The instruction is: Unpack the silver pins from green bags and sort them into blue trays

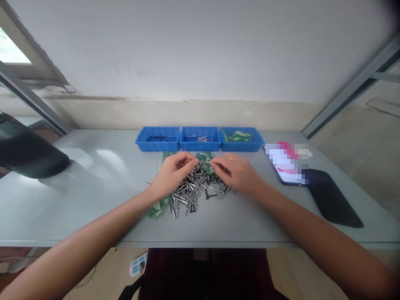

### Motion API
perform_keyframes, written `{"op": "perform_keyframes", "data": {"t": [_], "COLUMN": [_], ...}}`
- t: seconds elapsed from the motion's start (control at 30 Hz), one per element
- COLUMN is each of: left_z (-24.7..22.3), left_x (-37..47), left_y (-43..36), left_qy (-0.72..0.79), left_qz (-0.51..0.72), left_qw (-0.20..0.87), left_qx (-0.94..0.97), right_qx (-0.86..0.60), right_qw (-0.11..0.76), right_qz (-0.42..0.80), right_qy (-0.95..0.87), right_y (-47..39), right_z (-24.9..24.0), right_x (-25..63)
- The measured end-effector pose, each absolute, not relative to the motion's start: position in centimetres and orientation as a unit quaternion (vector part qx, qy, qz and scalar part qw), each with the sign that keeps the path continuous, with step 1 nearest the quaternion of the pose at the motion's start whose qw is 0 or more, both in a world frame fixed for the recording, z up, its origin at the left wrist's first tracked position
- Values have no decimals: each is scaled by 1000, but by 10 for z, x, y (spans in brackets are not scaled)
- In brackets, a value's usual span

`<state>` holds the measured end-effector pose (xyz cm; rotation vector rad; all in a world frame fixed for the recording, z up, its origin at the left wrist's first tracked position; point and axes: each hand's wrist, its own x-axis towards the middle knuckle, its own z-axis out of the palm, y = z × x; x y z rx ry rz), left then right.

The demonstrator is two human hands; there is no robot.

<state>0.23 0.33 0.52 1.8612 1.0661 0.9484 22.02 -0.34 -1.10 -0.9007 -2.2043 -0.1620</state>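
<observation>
Left grip: My left grip (175, 173) was closed, thumb and forefinger pinching one end of a slim silver rivet (205, 162).
Right grip: My right grip (240, 171), with a gold-coloured ring (231, 157) on one finger, was closed on the other end.
Rivet position: It lay roughly level between my fingertips, above the far part of the rivet pile (186, 193).
Rivet pile: Silver and dark pieces lay loose and crossed on the grey worktop (93, 208), below and between my hands.
Green plastic bag: One crumpled green plastic bag (158, 210) lay at the pile's near left edge; more green plastic showed at its far side.
Blue bins: Three stood in a row beyond the pile. The left bin (158, 146) held dark pieces, the middle bin (201, 146) silver rivets, the right bin (243, 147) green packets (239, 136).
Right side: A phone (289, 182), its screen lit, lay near a flat black object (333, 200).
Left side: A dark cylindrical object (28, 146) stood well apart from the pile.
Below the worktop: A power strip (136, 266) was visible.
</observation>
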Motion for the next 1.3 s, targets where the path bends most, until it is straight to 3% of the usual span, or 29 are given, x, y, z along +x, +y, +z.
{"op": "perform_keyframes", "data": {"t": [1.3], "left_z": [1], "left_x": [2], "left_y": [4], "left_qy": [415], "left_qz": [324], "left_qw": [362], "left_qx": [769], "right_qx": [-386], "right_qw": [334], "right_qz": [-25], "right_qy": [-860], "right_y": [-5], "right_z": [-13], "right_x": [222]}}
